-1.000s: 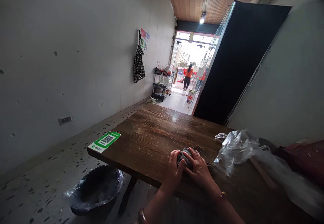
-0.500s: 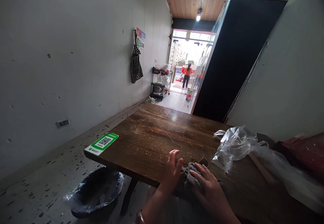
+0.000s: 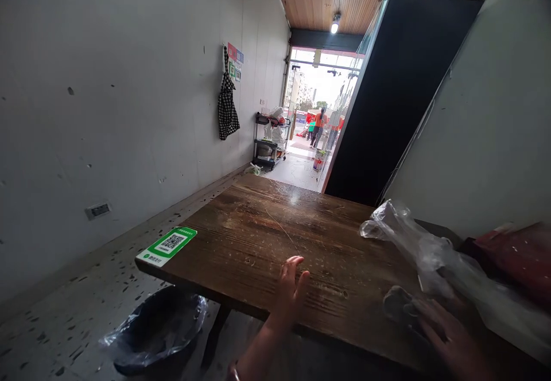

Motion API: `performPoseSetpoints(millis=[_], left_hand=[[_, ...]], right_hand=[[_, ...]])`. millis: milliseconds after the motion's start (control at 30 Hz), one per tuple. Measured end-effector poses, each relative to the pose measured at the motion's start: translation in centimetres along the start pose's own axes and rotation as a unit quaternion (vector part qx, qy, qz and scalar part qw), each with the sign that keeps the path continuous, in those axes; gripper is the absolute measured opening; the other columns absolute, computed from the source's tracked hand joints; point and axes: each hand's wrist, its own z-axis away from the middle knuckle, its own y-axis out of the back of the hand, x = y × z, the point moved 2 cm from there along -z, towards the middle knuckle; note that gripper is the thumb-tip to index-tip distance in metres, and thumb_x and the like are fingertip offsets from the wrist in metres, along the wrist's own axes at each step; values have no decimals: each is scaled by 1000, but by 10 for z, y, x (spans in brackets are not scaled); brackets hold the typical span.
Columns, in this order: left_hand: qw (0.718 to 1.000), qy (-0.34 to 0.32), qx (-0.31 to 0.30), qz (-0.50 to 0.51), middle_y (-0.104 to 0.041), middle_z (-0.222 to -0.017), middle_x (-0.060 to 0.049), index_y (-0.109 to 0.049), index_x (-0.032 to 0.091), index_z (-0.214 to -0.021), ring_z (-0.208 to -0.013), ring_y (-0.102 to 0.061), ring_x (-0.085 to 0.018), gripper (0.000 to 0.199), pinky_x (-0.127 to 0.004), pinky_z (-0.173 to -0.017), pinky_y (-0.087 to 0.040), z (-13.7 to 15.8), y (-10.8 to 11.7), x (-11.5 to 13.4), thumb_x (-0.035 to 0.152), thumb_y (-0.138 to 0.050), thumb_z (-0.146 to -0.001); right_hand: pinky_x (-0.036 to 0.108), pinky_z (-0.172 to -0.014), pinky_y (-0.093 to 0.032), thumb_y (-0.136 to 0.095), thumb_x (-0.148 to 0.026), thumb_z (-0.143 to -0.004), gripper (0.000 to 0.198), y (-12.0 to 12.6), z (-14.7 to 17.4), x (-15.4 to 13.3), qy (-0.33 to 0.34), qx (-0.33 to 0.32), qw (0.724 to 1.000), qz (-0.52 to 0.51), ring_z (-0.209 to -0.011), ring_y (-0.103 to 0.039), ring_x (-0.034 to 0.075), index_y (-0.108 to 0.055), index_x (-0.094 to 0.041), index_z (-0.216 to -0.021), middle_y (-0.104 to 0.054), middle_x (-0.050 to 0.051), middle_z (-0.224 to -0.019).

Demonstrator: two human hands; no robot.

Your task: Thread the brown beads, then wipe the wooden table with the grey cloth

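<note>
My left hand [image 3: 293,283] is over the near edge of the dark wooden table [image 3: 258,237], fingers loosely apart and nothing in them. To the right, my right hand [image 3: 443,326] is blurred by motion. It holds a bunched grey rag [image 3: 400,306] down against the tabletop, just in front of the fingers. Close beyond that hand lies a crumpled clear plastic bag [image 3: 430,255], spread along the table's right side.
A green QR-code card [image 3: 170,244] lies on the table's left corner. Below it stands a lined trash bin [image 3: 159,329]. A dark red bag [image 3: 512,260] sits at the right. Farther off are a cart [image 3: 269,140], a black panel [image 3: 400,94] and people outside the doorway.
My right hand has swept to the right across the table with the rag. The plastic bag has shifted and flattened. My left hand has stayed almost in place.
</note>
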Motion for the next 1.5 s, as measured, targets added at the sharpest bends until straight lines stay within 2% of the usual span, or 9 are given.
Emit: performPoseSetpoints(millis=[67,167,300,400,633,900,1133,1333,1500], left_hand=[[1000,1,-3,-2,-59,-128,-14,-58,20,-122,-123,-53,-28,42,-50,-106,-41,0,-1,-1,48,-42,-95],[1000,0,-3,-1,-59,-128,-14,-57,19,-122,-123,-53,-28,42,-50,-106,-41,-1,-2,-3,48,-43,-95],[1000,-8,-4,3,-60,-127,-14,-58,20,-122,-122,-54,-29,41,-51,-105,-42,-1,-3,-4,47,-44,-94],[1000,-14,-2,8,-60,-128,-14,-57,20,-123,-122,-54,-28,40,-50,-104,-43,-2,-3,-5,46,-44,-95],[1000,-14,-2,6,-59,-127,-15,-57,18,-121,-122,-53,-28,39,-52,-106,-40,-2,-3,-5,44,-43,-95],[1000,-20,0,-3,-61,-125,-15,-58,18,-118,-119,-55,-29,39,-51,-104,-42,-3,-1,-2,46,-46,-94],[1000,-12,-5,-10,-60,-125,-16,-58,16,-118,-120,-55,-29,41,-51,-104,-41,-4,-3,-6,47,-45,-94],[1000,-9,-10,-7,-61,-122,-15,-58,17,-118,-117,-56,-29,41,-50,-103,-42,-4,-2,-7,48,-45,-94],[1000,-1,-14,-9,-61,-124,-15,-58,18,-119,-120,-54,-28,41,-50,-105,-41,-3,1,1,47,-45,-94]], right_hand=[[53,-104,-46,-44,-55,-84,53,1,3,7,-9,-21,1000,0,-128,-53,34,-67,-28,-123,-61,8,-135],[54,-108,-41,-44,-55,-85,59,0,10,-8,-15,-48,999,-4,-134,-47,35,-60,-24,-132,-56,11,-140],[58,-103,-43,-47,-65,-83,70,-4,18,-56,-37,-40,999,4,-137,-41,39,-50,-28,-142,-47,10,-148],[57,-103,-43,-49,-64,-85,63,-8,16,-103,17,-71,997,-3,-139,-37,39,-52,-35,-140,-39,6,-154],[58,-109,-34,-50,-58,-89,50,-18,-20,-200,122,-169,977,-38,-141,-33,37,-54,-41,-136,-37,4,-155],[56,-110,-32,-52,-53,-91,48,-50,-77,-258,164,-213,961,-57,-141,-32,37,-53,-43,-137,-35,4,-156],[56,-109,-34,-53,-45,-92,41,-59,-79,-266,140,-168,973,-77,-140,-35,35,-59,-39,-132,-42,4,-152],[54,-111,-36,-53,-42,-92,39,-45,-51,-235,189,-159,961,-121,-141,-36,31,-59,-43,-130,-46,-1,-150],[54,-111,-37,-53,-43,-93,38,-36,-39,-211,165,-143,969,-111,-141,-36,31,-59,-42,-130,-46,0,-150]])
